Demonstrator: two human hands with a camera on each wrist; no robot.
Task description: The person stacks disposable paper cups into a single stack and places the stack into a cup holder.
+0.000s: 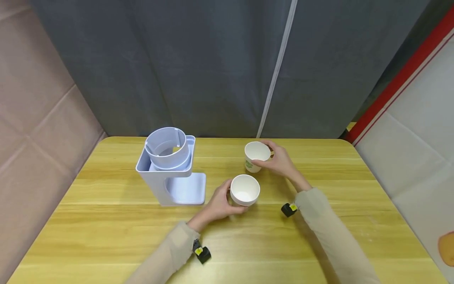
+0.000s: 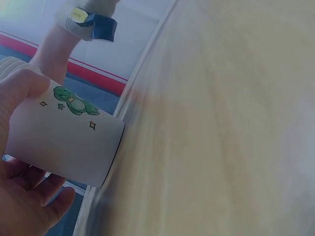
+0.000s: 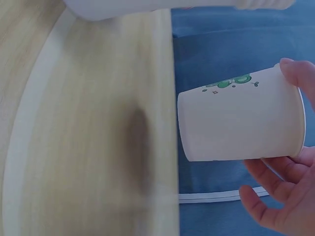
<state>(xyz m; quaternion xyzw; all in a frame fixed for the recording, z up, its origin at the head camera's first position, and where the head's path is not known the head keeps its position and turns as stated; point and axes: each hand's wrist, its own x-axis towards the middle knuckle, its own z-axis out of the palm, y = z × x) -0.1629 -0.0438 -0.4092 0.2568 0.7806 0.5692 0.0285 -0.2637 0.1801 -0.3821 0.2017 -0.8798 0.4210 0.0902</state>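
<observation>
Near the middle of the table, my left hand grips a stack of white paper cups between thumb and fingers. Several rims are stacked at the top of it in the left wrist view, and a green printed figure marks the side of the outer cup. Farther back and to the right, my right hand holds a white paper cup near its rim, also with a green print. Both openings face up, and the right cup appears slightly raised above the table, with a shadow below it.
A pale lavender stand with a round cylinder set in its top is left of the cups. Its flat base plate reaches toward my left hand. A grey curtain hangs behind the wooden table.
</observation>
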